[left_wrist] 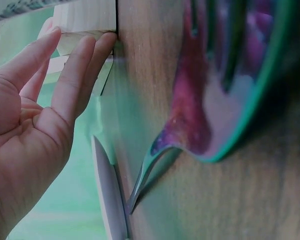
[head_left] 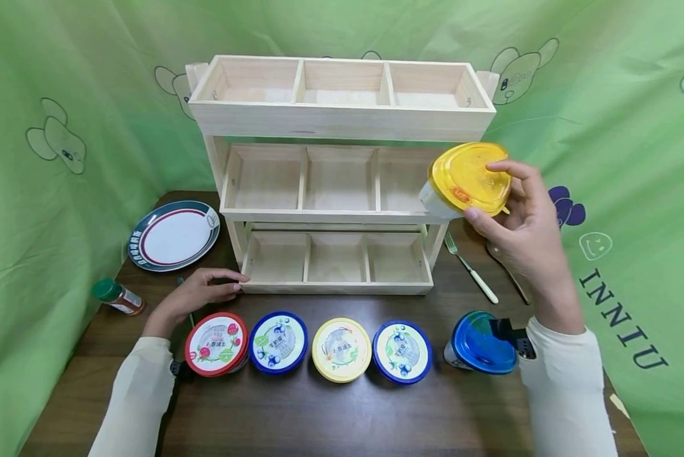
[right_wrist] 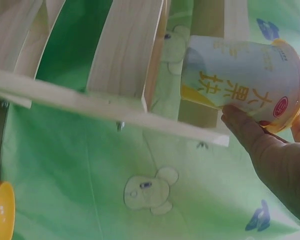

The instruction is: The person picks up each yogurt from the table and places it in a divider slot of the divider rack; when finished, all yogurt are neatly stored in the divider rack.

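1. The right hand holds a yellow-topped tub, fingers bent around it.
2. It is up by the wooden shelf, near the middle row's right end.
3. The left hand, fingers loose, touches the shelf's bottom-left corner.

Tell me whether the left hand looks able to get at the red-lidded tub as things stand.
Probably yes: the left hand only touches the wooden shelf, carrying nothing, and the red-lidded tub stands close by with nothing on top.
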Tool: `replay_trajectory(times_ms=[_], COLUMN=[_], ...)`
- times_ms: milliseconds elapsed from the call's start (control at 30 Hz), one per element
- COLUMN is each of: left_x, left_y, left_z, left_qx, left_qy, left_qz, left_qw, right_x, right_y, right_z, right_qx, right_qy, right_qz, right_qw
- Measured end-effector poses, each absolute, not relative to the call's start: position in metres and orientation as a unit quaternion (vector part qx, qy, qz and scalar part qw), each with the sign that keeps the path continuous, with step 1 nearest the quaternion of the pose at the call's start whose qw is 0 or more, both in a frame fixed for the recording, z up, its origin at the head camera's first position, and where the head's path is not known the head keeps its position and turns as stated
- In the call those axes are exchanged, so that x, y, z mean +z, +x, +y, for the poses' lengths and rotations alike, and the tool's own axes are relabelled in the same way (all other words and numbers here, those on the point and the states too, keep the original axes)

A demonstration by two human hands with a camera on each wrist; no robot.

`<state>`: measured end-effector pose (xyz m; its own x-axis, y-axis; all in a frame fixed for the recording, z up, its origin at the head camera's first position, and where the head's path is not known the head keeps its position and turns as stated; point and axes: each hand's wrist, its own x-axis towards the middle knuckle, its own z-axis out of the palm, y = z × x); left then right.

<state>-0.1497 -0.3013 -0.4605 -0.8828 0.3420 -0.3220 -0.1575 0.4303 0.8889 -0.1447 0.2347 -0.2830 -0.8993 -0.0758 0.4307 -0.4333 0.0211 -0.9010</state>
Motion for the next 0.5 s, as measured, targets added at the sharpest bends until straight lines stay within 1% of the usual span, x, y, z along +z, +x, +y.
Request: replay_trajectory(times_ms=[300,500], left_x=[-0.458,-0.462], left_y=[-0.152,-0.151], left_z=[-0.302,-0.303], left_qx=[0.529,0.535], left_qy=[0.058,0.052], left_qz=[0.814,0.810], left_qw=[0.231,0.236], right_x=[-0.288,-0.300], right_y=[-0.162,-0.172], right_z=[0.213,0.206], right_qx=[0.645,0.643], right_qy=[0.212,0.205], right_qz=[-0.724,-0.731], right_qw=[0.122,0.103])
